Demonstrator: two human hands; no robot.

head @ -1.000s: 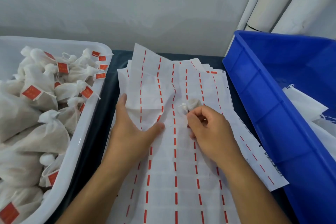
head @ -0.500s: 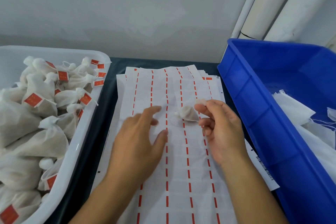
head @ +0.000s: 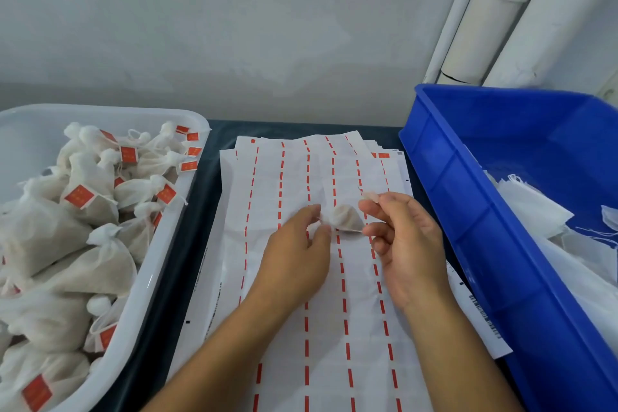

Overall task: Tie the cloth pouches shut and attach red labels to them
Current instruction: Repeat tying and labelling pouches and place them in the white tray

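Observation:
A small white cloth pouch (head: 344,219) hangs just above the label sheets (head: 294,170), between my two hands. My left hand (head: 294,254) pinches the pouch's left end with thumb and forefinger. My right hand (head: 408,244) touches its right side and pinches a small pale piece at its fingertips; whether that is a label or the pouch's end, I cannot tell. The sheets are white with columns of short red dashes, stacked in the middle of the dark table. Tied pouches with red labels (head: 78,196) fill the white tub (head: 157,278) on the left.
A blue crate (head: 468,227) stands on the right, holding loose white cloth bags (head: 535,211). White rolls (head: 485,27) lean against the wall behind it. A strip of dark tabletop (head: 187,244) shows between the tub and the sheets.
The raised top sheet has been laid flat. My left hand left the sheets and moved to the pouch, and my right hand lifted the pouch off the sheets.

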